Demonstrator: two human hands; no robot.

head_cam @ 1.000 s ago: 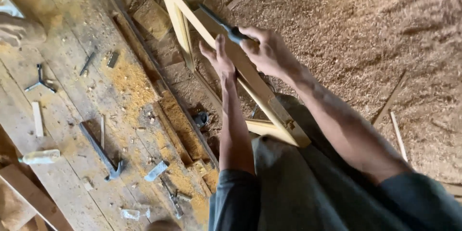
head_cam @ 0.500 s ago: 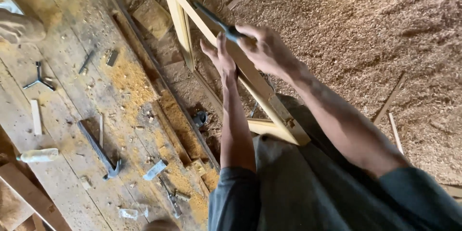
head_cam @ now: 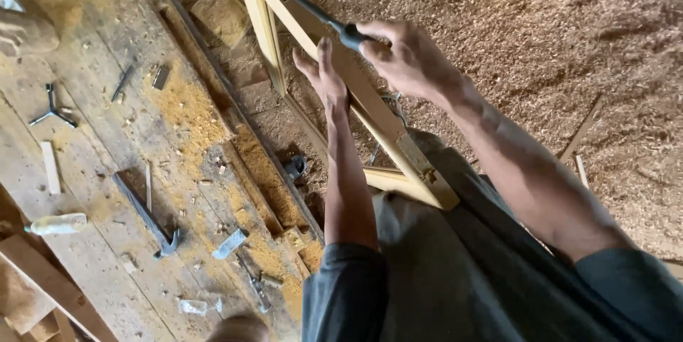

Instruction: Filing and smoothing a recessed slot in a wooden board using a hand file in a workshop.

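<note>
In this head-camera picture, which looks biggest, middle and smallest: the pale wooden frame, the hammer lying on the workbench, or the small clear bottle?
As they look from the head camera:
1. Pale wooden frame, by far the largest.
2. Dark hammer lying on the bench.
3. Small clear bottle, smallest.
The frame may sit nearer the camera, yet the gap is too wide for doubt.
</note>
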